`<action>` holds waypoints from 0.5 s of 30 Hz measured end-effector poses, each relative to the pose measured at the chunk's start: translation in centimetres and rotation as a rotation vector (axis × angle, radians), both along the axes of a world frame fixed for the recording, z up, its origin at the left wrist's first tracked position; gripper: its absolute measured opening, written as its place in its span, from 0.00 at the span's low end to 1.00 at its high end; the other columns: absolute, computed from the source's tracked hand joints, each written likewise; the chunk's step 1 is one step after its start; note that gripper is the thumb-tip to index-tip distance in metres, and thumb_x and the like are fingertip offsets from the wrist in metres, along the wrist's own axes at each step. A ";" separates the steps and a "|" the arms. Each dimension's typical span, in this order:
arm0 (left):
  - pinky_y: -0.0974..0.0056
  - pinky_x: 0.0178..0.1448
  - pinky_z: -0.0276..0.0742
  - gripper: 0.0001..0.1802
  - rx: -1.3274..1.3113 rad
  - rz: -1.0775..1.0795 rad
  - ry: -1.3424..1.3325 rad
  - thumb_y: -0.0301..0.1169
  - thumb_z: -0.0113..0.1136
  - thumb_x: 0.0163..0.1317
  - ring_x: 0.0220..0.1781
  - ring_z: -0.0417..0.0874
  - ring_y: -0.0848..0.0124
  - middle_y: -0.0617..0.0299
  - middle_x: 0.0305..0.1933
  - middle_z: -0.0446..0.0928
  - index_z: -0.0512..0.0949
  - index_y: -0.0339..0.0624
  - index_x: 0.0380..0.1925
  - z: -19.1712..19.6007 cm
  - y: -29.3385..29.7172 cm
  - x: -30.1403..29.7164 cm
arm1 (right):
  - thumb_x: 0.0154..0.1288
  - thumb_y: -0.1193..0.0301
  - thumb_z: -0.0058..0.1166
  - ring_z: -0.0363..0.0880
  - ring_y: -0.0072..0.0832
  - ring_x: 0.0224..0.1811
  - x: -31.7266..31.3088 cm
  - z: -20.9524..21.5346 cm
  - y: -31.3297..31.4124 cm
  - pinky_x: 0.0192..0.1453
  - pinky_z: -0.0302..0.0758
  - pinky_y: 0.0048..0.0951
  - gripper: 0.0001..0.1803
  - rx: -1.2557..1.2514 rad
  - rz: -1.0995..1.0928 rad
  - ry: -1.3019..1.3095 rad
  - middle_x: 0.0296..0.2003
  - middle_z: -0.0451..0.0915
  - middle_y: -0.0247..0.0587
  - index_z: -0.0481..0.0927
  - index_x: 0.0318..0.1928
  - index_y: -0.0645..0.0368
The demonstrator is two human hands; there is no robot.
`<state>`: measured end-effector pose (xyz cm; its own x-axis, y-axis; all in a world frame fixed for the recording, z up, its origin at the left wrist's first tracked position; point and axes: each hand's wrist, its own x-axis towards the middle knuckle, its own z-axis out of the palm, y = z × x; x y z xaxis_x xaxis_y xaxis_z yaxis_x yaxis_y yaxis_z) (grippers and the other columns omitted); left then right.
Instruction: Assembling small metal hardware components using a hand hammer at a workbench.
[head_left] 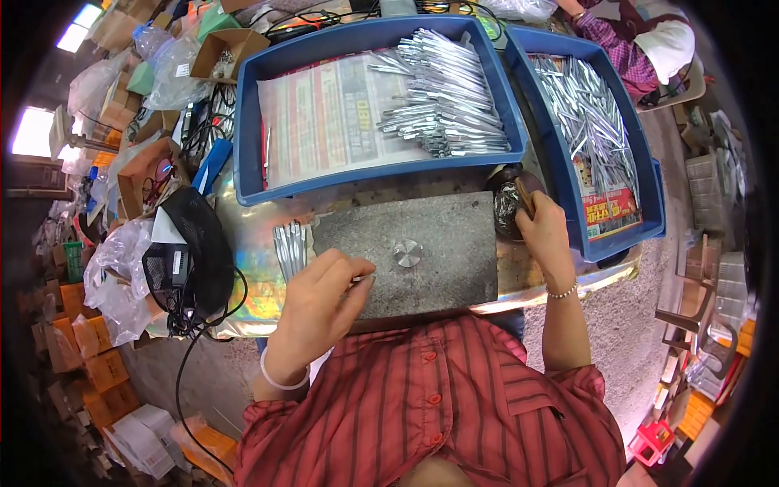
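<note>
A grey steel plate [454,268] lies in front of me, with a small shiny metal disc [408,253] near its middle. My left hand [320,304] is closed in a pinch over the plate's left side; what sits between the fingertips is mostly hidden. Beside that hand, several flat silver metal pieces [290,247] lie in a row at the plate's left edge. My right hand [545,235] grips a brown, wood-like handle [526,199], whose working end I cannot make out. It is at a dark round container with glossy black contents [507,207], right of the plate.
A blue tray [243,154] with paper and a pile of slender metal pieces [446,101] stands behind the plate. Another blue tray [656,195] of such pieces is at the right. A black mesh bag [203,252] and cables are at left. Another person's sleeve [629,65] shows far right.
</note>
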<state>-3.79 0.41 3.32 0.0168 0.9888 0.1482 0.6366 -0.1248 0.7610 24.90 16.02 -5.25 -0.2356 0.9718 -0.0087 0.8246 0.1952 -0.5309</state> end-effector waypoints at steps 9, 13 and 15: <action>0.63 0.33 0.71 0.07 -0.114 -0.023 -0.062 0.20 0.58 0.55 0.30 0.76 0.59 0.53 0.30 0.72 0.75 0.35 0.35 -3.6 0.2 0.0 | 0.56 0.75 0.54 0.70 0.52 0.25 0.7 0.9 -0.7 0.29 0.66 0.39 0.09 -0.046 -0.122 0.201 0.23 0.72 0.59 0.71 0.32 0.69; 0.66 0.34 0.71 0.05 -0.098 0.039 -0.135 0.20 0.57 0.56 0.32 0.77 0.62 0.53 0.31 0.73 0.76 0.35 0.34 -4.6 -0.2 0.0 | 0.57 0.76 0.55 0.71 0.38 0.21 1.1 0.6 -1.1 0.27 0.66 0.34 0.07 0.011 -0.112 0.328 0.22 0.75 0.50 0.73 0.34 0.68; 0.67 0.35 0.70 0.04 -0.154 0.115 -0.263 0.19 0.56 0.56 0.31 0.75 0.67 0.55 0.33 0.74 0.77 0.33 0.32 -4.4 -0.1 0.0 | 0.60 0.77 0.53 0.61 0.16 0.17 0.9 1.0 -1.5 0.20 0.59 0.21 0.04 -0.054 -0.128 0.497 0.21 0.72 0.32 0.72 0.31 0.65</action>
